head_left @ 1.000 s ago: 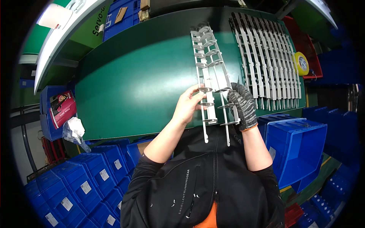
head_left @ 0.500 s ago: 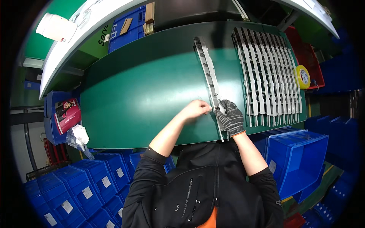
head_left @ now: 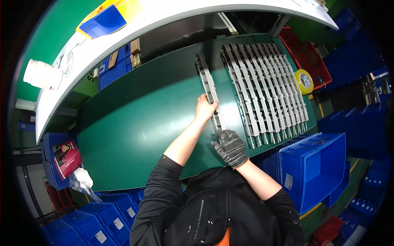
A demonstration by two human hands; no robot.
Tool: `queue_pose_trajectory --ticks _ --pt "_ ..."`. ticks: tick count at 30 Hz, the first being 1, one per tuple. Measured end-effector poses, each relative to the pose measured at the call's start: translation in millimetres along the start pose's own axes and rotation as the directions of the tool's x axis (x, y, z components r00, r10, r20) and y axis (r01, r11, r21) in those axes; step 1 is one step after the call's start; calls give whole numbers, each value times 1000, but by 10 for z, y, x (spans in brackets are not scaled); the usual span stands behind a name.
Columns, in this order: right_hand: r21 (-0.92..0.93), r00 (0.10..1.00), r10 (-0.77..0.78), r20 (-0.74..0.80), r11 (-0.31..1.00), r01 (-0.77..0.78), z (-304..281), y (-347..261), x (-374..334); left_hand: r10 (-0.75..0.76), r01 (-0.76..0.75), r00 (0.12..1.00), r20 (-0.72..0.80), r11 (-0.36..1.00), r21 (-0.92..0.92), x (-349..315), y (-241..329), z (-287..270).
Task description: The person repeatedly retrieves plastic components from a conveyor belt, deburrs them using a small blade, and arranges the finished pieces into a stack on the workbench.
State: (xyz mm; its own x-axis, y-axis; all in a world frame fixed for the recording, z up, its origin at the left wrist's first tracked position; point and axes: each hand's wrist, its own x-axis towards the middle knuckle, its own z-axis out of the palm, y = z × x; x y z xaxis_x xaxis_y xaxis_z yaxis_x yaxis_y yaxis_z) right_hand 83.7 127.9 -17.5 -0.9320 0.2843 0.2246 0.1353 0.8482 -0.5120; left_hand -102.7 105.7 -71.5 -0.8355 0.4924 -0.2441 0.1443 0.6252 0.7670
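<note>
A long, narrow metal strip with dark square segments along one side lies on the green table. My bare left hand is closed around its middle, with the thumb on top. My right hand, in a grey-black knitted glove with an orange cuff, lies over the strip's near end. Its thumb and fingers are spread apart. That near end is hidden under the glove. To the right, a row of several similar strips lies side by side.
A yellow tape roll and a red bin are beyond the row. Blue crates stand at the right and lower left. A white shelf arches over the far side, holding a white jar. A pink package sits left.
My left hand has moved up the strip and taken hold of its middle. My right hand has slid toward the near end, fingers spreading. The whole view has shifted.
</note>
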Motion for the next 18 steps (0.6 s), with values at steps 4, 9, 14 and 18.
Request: queue_pose_trajectory --ticks 4,9,14,18 --pt "-10 800 118 588 990 -139 122 -221 -11 60 -60 998 6 998 -29 152 264 201" --pt "124 825 -151 544 987 99 376 -226 1 81 -79 995 59 996 -37 239 466 470" --pt "301 740 -266 618 949 89 -68 -56 -48 44 -40 998 43 993 -107 173 587 665" --pt "547 810 -299 505 836 -32 -491 388 -131 -4 -1 998 -61 996 -88 168 610 751"
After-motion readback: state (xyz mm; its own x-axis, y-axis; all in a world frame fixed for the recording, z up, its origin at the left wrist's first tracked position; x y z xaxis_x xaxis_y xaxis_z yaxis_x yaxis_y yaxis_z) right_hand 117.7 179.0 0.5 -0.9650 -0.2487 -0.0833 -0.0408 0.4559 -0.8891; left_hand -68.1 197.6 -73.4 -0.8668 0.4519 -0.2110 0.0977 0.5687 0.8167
